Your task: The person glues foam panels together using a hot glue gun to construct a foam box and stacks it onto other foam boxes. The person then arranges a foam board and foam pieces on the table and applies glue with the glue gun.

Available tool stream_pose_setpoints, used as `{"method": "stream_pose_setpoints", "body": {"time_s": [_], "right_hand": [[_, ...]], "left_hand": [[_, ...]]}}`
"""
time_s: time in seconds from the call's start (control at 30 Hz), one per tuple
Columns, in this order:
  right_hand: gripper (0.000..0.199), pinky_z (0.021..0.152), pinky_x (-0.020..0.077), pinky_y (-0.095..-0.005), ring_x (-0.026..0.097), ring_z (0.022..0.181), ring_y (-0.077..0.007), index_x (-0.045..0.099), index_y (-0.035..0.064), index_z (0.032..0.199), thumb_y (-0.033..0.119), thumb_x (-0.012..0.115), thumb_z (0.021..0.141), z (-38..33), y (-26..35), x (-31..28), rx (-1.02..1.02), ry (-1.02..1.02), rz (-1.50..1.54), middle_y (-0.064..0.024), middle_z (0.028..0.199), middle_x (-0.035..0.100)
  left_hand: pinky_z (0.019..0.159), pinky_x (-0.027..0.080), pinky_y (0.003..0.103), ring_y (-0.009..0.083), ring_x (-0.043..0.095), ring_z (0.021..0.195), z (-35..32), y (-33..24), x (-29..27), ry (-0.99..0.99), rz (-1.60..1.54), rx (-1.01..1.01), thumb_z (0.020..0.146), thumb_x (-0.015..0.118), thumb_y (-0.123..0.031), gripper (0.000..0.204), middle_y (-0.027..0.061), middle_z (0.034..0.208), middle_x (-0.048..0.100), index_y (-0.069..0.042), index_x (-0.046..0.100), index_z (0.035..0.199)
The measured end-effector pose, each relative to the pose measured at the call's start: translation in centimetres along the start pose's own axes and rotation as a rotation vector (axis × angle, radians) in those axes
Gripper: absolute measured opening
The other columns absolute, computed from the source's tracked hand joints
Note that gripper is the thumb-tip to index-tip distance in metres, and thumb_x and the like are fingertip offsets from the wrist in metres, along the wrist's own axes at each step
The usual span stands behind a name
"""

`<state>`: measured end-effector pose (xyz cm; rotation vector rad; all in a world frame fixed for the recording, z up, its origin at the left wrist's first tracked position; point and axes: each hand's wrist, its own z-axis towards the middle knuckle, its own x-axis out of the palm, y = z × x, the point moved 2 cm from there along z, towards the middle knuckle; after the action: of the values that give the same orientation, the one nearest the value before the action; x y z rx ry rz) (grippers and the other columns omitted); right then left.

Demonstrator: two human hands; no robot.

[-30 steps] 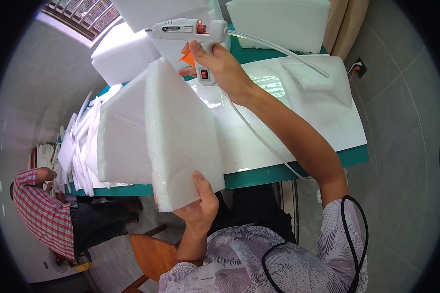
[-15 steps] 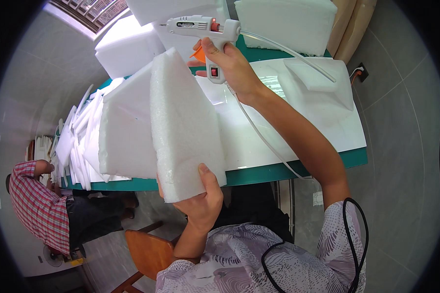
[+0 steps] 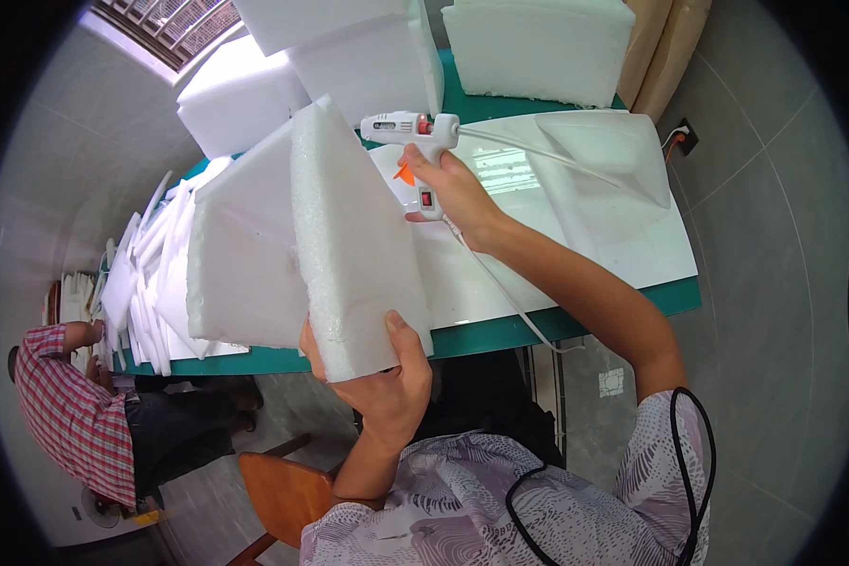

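My left hand (image 3: 387, 382) grips the lower end of a white foam panel (image 3: 363, 255), thumb on its right face and fingers round its left edge. A second foam panel (image 3: 245, 245) stands behind it to the left, meeting it at an angle; whether the two are joined I cannot tell. My right hand (image 3: 462, 193) is wrapped round the handle of a white hot glue gun (image 3: 427, 156) with an orange trigger. Its nozzle points left and is hidden behind the upper right edge of the held panel. A long clear glue stick (image 3: 538, 153) sticks out from its back.
White foam blocks (image 3: 538, 52) stand at the back of the green table (image 3: 665, 300). Many foam strips (image 3: 146, 274) are heaped at the left, near a person in a checked shirt (image 3: 71, 406). The gun's cord (image 3: 509, 297) hangs over the front edge. A wooden chair (image 3: 288, 491) stands below.
My right hand has lowered the glue gun, bringing its nozzle behind the panel's upper edge. My left hand still holds the panel, nearly unmoved.
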<state>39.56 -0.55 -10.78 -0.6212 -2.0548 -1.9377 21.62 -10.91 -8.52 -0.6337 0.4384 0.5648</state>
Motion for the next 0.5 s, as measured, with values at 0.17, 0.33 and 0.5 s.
{"method": "stream_pose_setpoints", "body": {"time_s": [0.17,0.33,0.5], "right_hand": [[0.057,0.089,0.0532,-0.0373,0.055,0.114,-0.0191,0.043,0.0086,0.13,0.053,0.049,0.094,0.02,-0.36,0.23,0.021,-0.009,-0.012,-0.0084,0.128,0.051],[0.06,0.089,0.0528,-0.0364,0.053,0.117,-0.0194,0.041,0.009,0.133,0.054,0.049,0.094,0.33,-0.72,0.14,0.027,0.016,-0.033,-0.0077,0.13,0.05],[0.065,0.088,0.0525,-0.0351,0.052,0.118,-0.0194,0.035,0.0094,0.138,0.055,0.049,0.093,0.32,-0.65,0.59,0.016,0.034,-0.041,-0.0072,0.132,0.049]], "left_hand": [[0.087,0.049,0.035,0.0256,0.049,0.11,0.26,0.1,-0.02,0.005,-0.019,0.02,0.086,0.061,-0.001,0.06,0.0225,0.121,0.036,0.006,0.021,0.13],[0.086,0.048,0.035,0.0243,0.049,0.108,0.46,-0.08,0.12,0.019,-0.022,0.036,0.086,0.061,0.001,0.06,0.0216,0.12,0.037,0.006,0.021,0.13],[0.09,0.04,0.045,0.0359,0.047,0.109,0.09,0.76,0.4,-0.034,-0.105,0.047,0.078,0.063,0.004,0.07,0.0257,0.127,0.038,0.002,0.024,0.135]]}}
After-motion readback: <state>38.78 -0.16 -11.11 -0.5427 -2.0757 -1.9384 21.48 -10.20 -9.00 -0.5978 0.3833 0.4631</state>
